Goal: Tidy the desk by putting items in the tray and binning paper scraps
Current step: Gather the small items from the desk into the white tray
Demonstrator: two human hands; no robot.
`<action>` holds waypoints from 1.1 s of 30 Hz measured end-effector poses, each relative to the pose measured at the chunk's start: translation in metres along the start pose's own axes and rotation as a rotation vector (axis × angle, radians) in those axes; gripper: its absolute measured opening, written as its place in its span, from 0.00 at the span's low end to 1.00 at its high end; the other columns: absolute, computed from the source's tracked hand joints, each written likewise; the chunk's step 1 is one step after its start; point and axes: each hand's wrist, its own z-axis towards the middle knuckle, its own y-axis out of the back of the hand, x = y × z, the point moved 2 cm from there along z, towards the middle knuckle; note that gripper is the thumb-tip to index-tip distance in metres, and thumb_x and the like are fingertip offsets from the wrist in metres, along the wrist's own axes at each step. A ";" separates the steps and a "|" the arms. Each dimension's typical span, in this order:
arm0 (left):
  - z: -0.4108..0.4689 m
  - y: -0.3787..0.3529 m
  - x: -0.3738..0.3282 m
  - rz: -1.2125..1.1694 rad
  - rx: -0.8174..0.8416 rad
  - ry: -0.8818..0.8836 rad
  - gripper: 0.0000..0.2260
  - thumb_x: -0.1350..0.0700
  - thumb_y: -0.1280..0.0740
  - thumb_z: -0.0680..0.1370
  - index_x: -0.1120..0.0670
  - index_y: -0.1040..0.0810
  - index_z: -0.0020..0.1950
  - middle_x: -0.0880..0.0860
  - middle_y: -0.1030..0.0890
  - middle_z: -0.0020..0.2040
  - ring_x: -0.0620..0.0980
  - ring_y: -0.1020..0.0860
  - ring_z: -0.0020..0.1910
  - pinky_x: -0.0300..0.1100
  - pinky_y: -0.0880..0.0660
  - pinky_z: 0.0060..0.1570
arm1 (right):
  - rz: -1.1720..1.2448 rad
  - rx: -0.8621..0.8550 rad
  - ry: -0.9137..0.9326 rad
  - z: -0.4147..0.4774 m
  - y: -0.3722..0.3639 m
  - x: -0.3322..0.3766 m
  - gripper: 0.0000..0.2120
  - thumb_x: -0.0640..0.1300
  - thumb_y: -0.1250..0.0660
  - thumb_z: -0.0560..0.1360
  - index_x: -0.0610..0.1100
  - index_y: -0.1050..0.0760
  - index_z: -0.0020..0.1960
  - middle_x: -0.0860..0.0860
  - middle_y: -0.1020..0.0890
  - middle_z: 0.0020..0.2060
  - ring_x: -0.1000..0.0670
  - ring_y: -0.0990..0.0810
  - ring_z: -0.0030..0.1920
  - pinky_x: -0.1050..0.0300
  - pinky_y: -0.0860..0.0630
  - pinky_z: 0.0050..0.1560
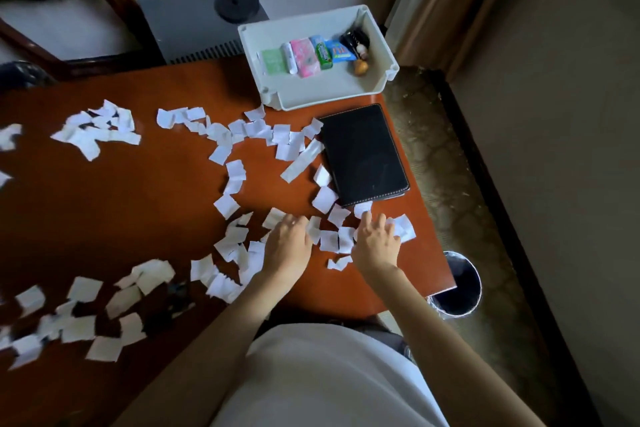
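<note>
Left hand and right hand spread flat, gripping nothing, on paper scraps near the surface's right edge; notebook just beyond; tray at far right corner; bin on floor.

Paper scraps: those along the desk's left edge are cut off by the frame and smeared; several lie hidden under my left hand and right hand.
Notebook: near corner covers part of a scrap.
Bin: partly hidden behind the desk's right corner.
Tray: packet labels too small to read; dark item in the far right corner unidentifiable.
</note>
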 end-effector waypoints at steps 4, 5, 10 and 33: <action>-0.008 -0.002 0.005 0.020 0.004 -0.009 0.17 0.59 0.44 0.81 0.57 0.32 0.70 0.56 0.27 0.67 0.52 0.27 0.65 0.41 0.28 0.60 | 0.007 0.006 0.013 0.003 -0.009 -0.003 0.24 0.36 0.38 0.75 0.42 0.42 0.68 0.41 0.34 0.64 0.38 0.35 0.68 0.47 0.28 0.61; -0.010 -0.001 0.007 0.018 -0.001 -0.006 0.17 0.59 0.44 0.81 0.57 0.31 0.70 0.56 0.27 0.66 0.52 0.27 0.64 0.41 0.27 0.59 | 0.018 -0.002 0.014 0.003 -0.008 -0.002 0.24 0.38 0.37 0.75 0.42 0.41 0.68 0.41 0.33 0.64 0.39 0.33 0.66 0.48 0.27 0.60; -0.017 0.010 0.025 -0.005 -0.058 0.082 0.15 0.58 0.44 0.81 0.59 0.29 0.67 0.57 0.26 0.63 0.53 0.25 0.61 0.41 0.25 0.55 | 0.055 -0.096 0.098 -0.008 0.010 0.013 0.30 0.42 0.33 0.74 0.43 0.43 0.72 0.40 0.36 0.67 0.40 0.32 0.64 0.52 0.27 0.60; -0.092 0.023 0.199 0.082 -0.068 0.360 0.13 0.55 0.35 0.78 0.58 0.27 0.59 0.56 0.24 0.59 0.53 0.27 0.60 0.44 0.29 0.58 | -0.055 0.108 0.581 -0.066 -0.033 0.174 0.31 0.47 0.33 0.74 0.44 0.42 0.73 0.42 0.38 0.71 0.40 0.36 0.70 0.50 0.27 0.63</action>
